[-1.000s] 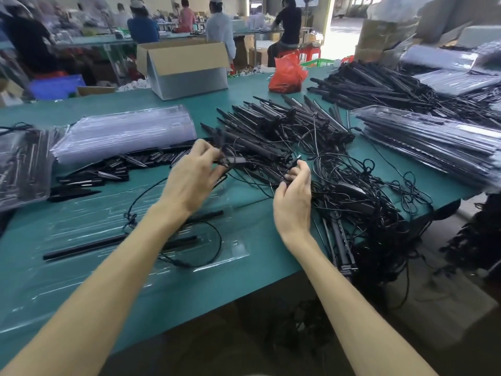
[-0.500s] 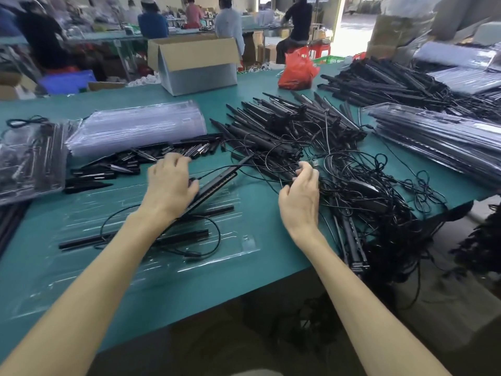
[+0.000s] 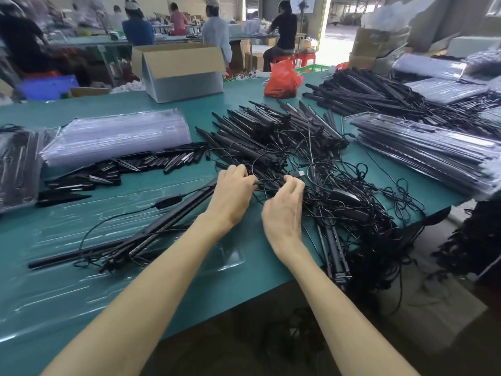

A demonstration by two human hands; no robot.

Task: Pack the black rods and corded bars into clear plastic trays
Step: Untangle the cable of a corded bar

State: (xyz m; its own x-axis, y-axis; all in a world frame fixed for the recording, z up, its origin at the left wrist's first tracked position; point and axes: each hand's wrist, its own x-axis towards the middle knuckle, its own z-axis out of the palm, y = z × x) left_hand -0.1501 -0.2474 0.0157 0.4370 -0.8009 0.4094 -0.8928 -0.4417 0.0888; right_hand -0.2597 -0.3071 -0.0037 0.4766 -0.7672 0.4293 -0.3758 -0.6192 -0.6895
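Corded bars lie heaped mid-table, their cords tangled; left hand and right hand both curl fingers round cords at the near edge. Another bar rests across the clear tray, with black rods beyond it

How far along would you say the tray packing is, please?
Done: filled trays are stacked at the right, and a corded bar lies on the open tray. In hand: left hand and right hand grip cords in the tangled pile. Remaining: most of that pile and the loose black rods.
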